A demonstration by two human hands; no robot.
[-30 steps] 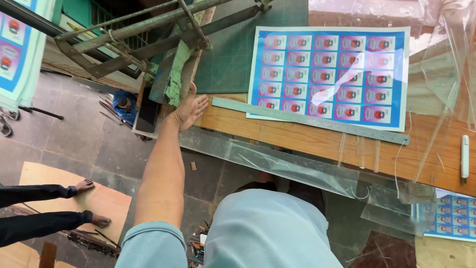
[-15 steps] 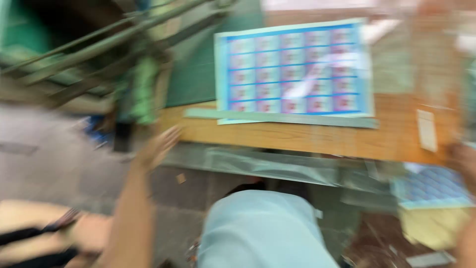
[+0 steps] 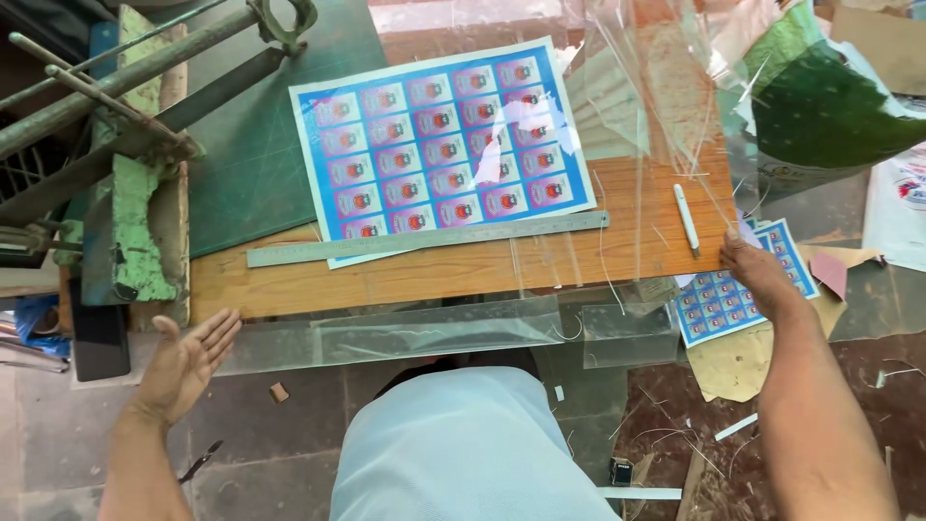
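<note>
A low wooden work board (image 3: 463, 275) serves as the reference point. On it lies a large blue printed sheet of small pink-and-red labels in rows (image 3: 444, 140), slightly rotated, with a long steel ruler (image 3: 424, 239) laid across the sheet's near edge. A white pen-shaped tool (image 3: 686, 218) lies on the board to the right of the ruler's end. Clear plastic film (image 3: 666, 87) is draped over the board's right part, and a clear plastic strip (image 3: 405, 333) hangs along its near edge.

The left hand (image 3: 183, 362) is just off the board's near left corner, palm up, fingers spread and slightly curled, holding nothing; its fingertips are close to the strip's left end, contact not determinable. The right hand (image 3: 757, 270) is at the board's near right corner, fingers closed down against the corner and the film there; whether it pinches the film cannot be told. Beside that hand, off the board, lies a smaller blue label sheet (image 3: 719, 294).

A green-painted iron lever cutter (image 3: 125, 183) stands at the board's left end, beside a dark green cutting mat (image 3: 251, 145).
</note>
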